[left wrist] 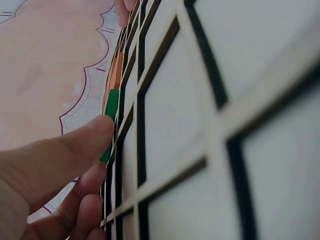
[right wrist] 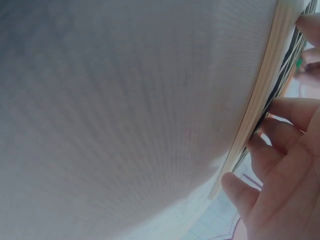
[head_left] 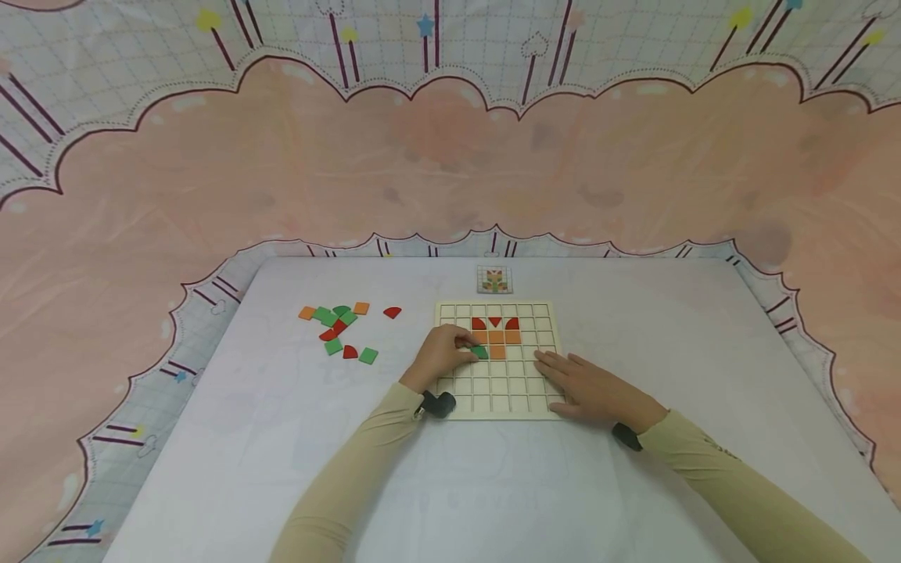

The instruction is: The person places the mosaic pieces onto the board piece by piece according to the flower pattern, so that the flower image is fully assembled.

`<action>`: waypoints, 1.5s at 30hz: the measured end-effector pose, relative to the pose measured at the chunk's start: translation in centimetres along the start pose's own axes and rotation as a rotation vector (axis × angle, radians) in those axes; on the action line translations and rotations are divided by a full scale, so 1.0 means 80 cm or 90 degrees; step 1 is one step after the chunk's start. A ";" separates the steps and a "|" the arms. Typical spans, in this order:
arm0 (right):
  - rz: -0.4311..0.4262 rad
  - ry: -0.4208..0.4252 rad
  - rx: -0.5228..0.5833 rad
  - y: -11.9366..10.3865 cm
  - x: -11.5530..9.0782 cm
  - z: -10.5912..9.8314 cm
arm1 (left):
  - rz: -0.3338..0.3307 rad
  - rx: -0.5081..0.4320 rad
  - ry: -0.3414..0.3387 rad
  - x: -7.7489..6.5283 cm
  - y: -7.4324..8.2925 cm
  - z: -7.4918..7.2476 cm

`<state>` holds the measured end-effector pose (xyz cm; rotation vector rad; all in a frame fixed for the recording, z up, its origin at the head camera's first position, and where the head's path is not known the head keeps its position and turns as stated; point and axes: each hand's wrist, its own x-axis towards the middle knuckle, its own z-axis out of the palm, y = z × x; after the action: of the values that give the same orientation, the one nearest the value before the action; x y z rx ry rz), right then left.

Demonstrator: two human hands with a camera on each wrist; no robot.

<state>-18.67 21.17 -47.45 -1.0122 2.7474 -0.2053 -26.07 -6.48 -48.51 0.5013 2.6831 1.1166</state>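
- The left hand [head_left: 442, 353] pinches a green tile [head_left: 480, 353] with thumb and fingers and holds it on the grid board [head_left: 542, 408], in the cell just left of the lower orange tile [head_left: 497, 352].
- In the left wrist view the thumb [left wrist: 75, 150] presses on the edge of the green tile [left wrist: 110, 112]. The tile seems to stand a little tilted against the frame of its cell, but I cannot tell if it already sits flat.
- The right hand [head_left: 587, 385] lies flat on the lower right part of the board with straight fingers. It grips nothing and only presses the board down on the white table [head_left: 281, 438].
- On the board there are already red tiles [head_left: 495, 322] in one row and orange tiles [head_left: 496, 337] under them. A small pattern card [head_left: 494, 279] lies just behind the board.
- The spare tiles [head_left: 339, 328] lie in a loose group on the table, well apart to the left.
- In my judgement, the risk is that the green tile catches on the thin frame and stays tilted if the thumb pushes from the side.
- A hard push could also move the neighbour orange tile out of its cell.
- If the right hand lifts, the light board may slide on the smooth table and the placed tiles may jump.
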 end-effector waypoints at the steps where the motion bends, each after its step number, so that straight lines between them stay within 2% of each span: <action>1: 0.000 0.000 0.000 0.000 0.000 0.000 | -0.005 -0.001 0.004 -0.001 -0.001 0.000; 13: 0.009 -0.009 0.001 -0.003 -0.002 -0.001 | -0.034 0.007 0.009 -0.003 0.010 -0.007; 19: 0.010 -0.013 -0.001 -0.002 0.000 0.001 | -0.058 -0.025 0.017 -0.002 0.010 -0.007; 34: -0.002 -0.005 -0.004 -0.001 -0.001 -0.003 | -0.057 -0.017 0.037 0.004 0.006 -0.004; 39: 0.000 -0.007 -0.005 -0.003 -0.001 -0.005 | -0.045 -0.056 0.020 0.002 0.002 -0.009; 45: 0.000 -0.004 -0.011 -0.002 0.000 -0.002 | 0.007 -0.107 -0.027 0.005 -0.015 -0.019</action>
<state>-18.63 21.09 -47.24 -1.0152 2.7477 -0.1781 -27.16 -8.12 -48.35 0.5046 2.5254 1.3045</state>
